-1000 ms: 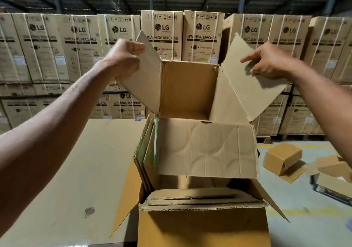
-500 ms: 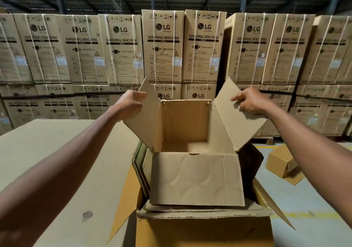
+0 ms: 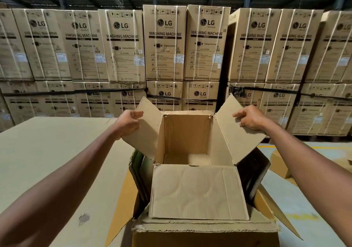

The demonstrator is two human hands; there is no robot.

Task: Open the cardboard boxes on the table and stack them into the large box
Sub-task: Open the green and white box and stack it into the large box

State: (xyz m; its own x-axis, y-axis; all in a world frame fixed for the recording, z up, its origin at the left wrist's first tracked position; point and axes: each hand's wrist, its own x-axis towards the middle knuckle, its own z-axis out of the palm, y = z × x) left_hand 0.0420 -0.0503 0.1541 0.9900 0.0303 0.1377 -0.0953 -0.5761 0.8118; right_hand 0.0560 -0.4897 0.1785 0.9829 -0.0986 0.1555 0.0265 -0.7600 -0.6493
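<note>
An opened small cardboard box (image 3: 198,191) sits partway inside the large box (image 3: 205,235) at the bottom centre, its four top flaps spread outward. My left hand (image 3: 128,122) grips the box's left flap near its upper edge. My right hand (image 3: 249,118) pinches the right flap near its top. Flattened cardboard pieces (image 3: 141,172) stand on edge between the small box and the large box's left wall. The small box's inside looks empty.
The cardboard-covered table (image 3: 47,163) stretches to the left of the large box. Stacked washing machine cartons (image 3: 163,45) form a wall behind. On the floor to the right lies another small box (image 3: 280,163) beside a yellow line.
Both hands have lowered the small box from above head level down into the large box. The hold on the two side flaps is unchanged.
</note>
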